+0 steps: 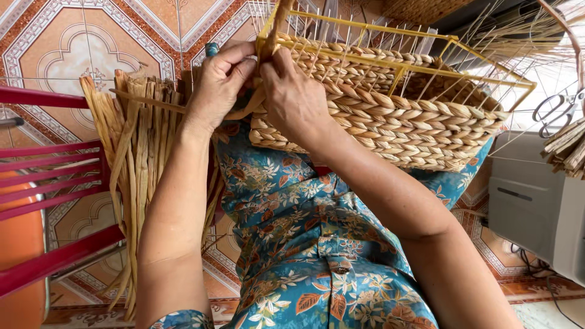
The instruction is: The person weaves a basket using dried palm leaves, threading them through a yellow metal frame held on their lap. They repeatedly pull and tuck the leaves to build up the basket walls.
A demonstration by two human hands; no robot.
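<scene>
A half-woven straw basket (396,116) on a yellow wire frame (390,30) rests on my lap, over blue flowered cloth (304,244). My left hand (220,82) pinches a flat dried fibre strand (146,100) at the basket's near-left corner. My right hand (292,91) presses against the same corner, fingers curled on the woven braid next to the yellow corner post. Thin wire uprights stick up above the woven rows.
A bundle of dried fibre strips (131,183) hangs to my left beside a red slatted chair (49,183). Scissors (557,113) and more strips (567,146) lie on a grey box (536,207) at right. Patterned tile floor (79,42) lies beyond.
</scene>
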